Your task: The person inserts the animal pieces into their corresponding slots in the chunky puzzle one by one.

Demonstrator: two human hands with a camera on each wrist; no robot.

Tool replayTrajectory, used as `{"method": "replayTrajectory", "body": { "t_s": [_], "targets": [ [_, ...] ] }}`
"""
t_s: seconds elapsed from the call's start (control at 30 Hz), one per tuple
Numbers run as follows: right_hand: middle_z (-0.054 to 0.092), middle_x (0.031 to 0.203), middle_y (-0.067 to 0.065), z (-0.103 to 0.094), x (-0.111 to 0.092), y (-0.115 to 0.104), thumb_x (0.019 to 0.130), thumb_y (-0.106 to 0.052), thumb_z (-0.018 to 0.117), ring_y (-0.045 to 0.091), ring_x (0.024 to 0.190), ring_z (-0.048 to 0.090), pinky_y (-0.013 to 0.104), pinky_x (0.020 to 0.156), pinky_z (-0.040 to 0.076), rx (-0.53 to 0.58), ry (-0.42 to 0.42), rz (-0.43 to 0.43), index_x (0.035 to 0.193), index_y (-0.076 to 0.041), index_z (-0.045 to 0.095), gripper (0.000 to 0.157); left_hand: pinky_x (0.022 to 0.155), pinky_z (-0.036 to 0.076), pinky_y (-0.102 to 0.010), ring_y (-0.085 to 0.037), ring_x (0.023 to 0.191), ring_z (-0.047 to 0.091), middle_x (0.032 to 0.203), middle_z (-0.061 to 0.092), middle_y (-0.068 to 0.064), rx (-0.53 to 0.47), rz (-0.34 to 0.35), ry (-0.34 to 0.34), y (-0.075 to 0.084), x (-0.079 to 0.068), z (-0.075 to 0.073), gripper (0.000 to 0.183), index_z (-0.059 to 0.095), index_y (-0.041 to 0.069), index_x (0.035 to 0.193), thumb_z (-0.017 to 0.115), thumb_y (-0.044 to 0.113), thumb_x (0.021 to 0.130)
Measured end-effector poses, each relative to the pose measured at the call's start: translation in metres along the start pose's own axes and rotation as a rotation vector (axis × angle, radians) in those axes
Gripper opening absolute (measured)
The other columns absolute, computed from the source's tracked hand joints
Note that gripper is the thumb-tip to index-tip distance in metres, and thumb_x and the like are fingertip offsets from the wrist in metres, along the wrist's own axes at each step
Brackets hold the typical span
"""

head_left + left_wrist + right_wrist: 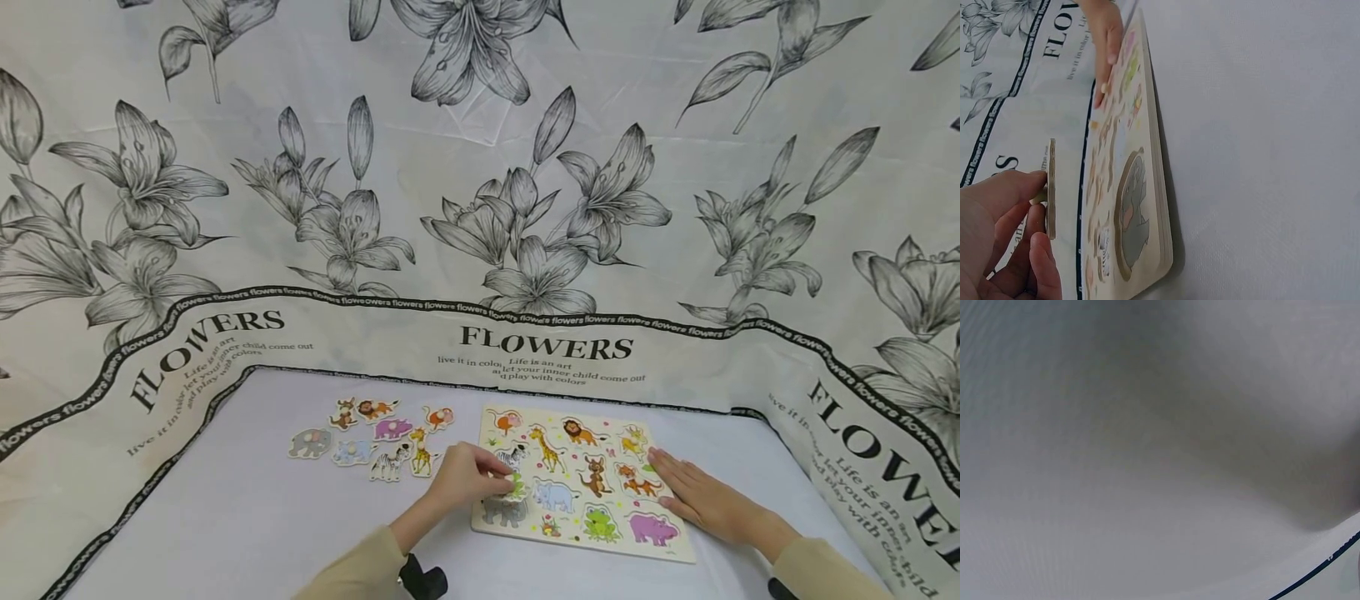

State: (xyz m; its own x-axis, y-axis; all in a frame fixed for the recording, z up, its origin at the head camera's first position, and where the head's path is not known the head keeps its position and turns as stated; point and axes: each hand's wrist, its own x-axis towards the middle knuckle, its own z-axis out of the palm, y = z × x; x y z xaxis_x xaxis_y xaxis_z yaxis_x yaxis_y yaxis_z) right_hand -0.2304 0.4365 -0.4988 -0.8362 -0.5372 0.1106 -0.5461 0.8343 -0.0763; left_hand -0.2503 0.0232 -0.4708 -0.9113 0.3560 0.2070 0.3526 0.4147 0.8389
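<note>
Over the board (pixel 573 525), the left hand (pixel 467 475) pinched a green piece (pixel 517 488), the frog picture (pixel 600 525) at four o'clock; the right hand (pixel 705 502) lay straight-fingered.

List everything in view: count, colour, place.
Table: one, white, beneath everything.
Floral backdrop: one, white with black flowers and lettering, around the table.
Puzzle board: one, cream with coloured animals, on the table.
Loose animal pieces: eight, mixed colours, left of the board.
Held piece: one, green face, over the board's near left corner.
Beige sleeves: two, bottom of head view.
Left hand: one, pinching the held piece.
Right hand: one, at the board's right edge.
</note>
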Motion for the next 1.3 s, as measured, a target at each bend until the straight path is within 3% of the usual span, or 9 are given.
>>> {"method": "replayTrajectory", "body": {
  "t_s": [0.23, 0.43, 1.3],
  "targets": [
    [0.034, 0.151, 0.024, -0.001, 0.000, 0.000, 0.102, -0.034, 0.043, -0.019, 0.134, -0.019, 0.001, 0.104, -0.014, -0.015, 0.008, -0.031, 0.150, -0.001, 0.025, 0.061, 0.052, 0.037, -0.014, 0.000, 0.056, 0.045, 0.072, 0.069, 0.009, -0.021, -0.021, -0.039, 0.007, 0.004, 0.020, 0.011, 0.077, 0.015, 0.081, 0.082, 0.019, 0.072],
    [0.033, 0.151, 0.025, -0.002, 0.002, 0.000, 0.102, -0.034, 0.043, -0.018, 0.136, -0.016, 0.001, 0.104, -0.012, 0.008, 0.017, -0.021, 0.149, 0.000, 0.027, 0.060, 0.051, 0.038, -0.015, 0.000, 0.055, 0.047, 0.071, 0.070, 0.009, -0.056, 0.002, -0.059, 0.013, 0.007, 0.034, 0.011, 0.077, 0.013, 0.081, 0.082, 0.017, 0.073],
    [0.033, 0.150, 0.026, -0.005, 0.000, -0.004, 0.102, -0.035, 0.043, -0.020, 0.133, -0.018, 0.001, 0.104, -0.013, 0.023, -0.007, -0.003, 0.150, -0.001, 0.027, 0.061, 0.048, 0.037, -0.014, 0.004, 0.051, 0.046, 0.065, 0.069, 0.006, -0.055, 0.059, -0.071, 0.027, 0.014, 0.075, 0.009, 0.077, 0.009, 0.080, 0.082, 0.012, 0.073]
  ]
}}
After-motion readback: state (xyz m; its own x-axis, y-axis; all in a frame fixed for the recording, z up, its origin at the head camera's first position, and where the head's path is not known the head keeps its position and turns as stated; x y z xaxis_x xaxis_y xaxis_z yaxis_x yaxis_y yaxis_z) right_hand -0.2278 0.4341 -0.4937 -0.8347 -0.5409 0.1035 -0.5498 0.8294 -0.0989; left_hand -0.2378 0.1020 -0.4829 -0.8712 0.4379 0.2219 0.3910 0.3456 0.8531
